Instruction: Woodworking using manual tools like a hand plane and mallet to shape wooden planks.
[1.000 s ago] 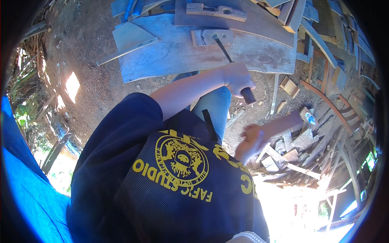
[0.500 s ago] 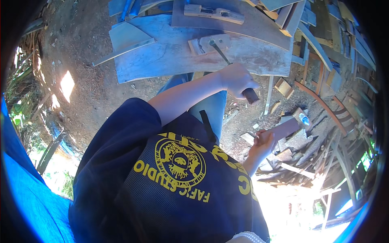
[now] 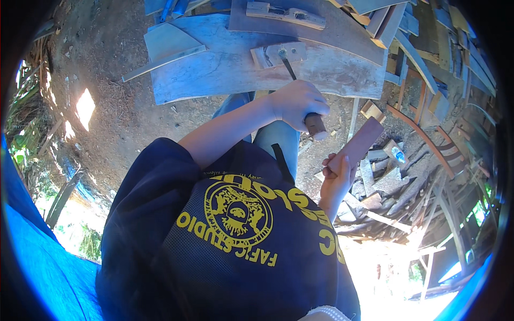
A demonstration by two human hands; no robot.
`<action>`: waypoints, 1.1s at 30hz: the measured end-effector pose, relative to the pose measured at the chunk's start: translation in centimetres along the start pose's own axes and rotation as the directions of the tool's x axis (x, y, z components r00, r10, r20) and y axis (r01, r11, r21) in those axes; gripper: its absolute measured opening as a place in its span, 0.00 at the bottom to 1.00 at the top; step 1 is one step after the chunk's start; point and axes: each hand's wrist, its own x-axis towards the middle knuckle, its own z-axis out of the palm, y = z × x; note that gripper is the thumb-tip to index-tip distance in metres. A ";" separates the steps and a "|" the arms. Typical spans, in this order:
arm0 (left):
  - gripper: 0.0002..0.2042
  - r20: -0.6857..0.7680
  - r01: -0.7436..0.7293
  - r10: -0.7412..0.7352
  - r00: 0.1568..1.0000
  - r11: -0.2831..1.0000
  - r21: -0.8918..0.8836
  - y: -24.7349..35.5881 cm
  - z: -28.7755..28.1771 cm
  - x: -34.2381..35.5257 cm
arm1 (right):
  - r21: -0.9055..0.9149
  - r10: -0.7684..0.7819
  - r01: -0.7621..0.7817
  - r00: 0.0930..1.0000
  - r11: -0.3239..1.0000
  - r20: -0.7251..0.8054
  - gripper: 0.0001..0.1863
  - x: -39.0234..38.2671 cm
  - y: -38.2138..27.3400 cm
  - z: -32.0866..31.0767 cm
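Observation:
My left hand [image 3: 300, 102] is wrapped round a chisel [image 3: 316, 128], whose brown wooden handle sticks out below the fist. The chisel's tip rests at a hole in a small pale wood block [image 3: 262, 58]. That block lies on a wide, weathered plank [image 3: 209, 77] in front of my knees. In my right hand [image 3: 340, 181] is a flat reddish-brown wooden bar [image 3: 360, 142], tilted up and to the right. A gap separates the bar from the end of the chisel handle.
A wooden hand plane body [image 3: 286, 15] sits on a thin brown board [image 3: 342, 45] at the far side. An angled board piece [image 3: 171, 45] lies at the plank's left. Offcuts [image 3: 388, 182] litter the ground at right, near a curved reddish wooden frame [image 3: 423, 136] and stacked timber.
My right hand has brought the wooden bar up and left, nearer the chisel handle. The left hand and the chisel handle have shifted slightly left, while the tip stays at the block.

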 end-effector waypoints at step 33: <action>0.20 0.180 -0.245 0.258 0.949 0.965 -0.094 -1.7 -3.4 -2.9 | -0.142 -0.066 0.082 0.992 0.986 0.110 0.16 -1.8 0.1 2.4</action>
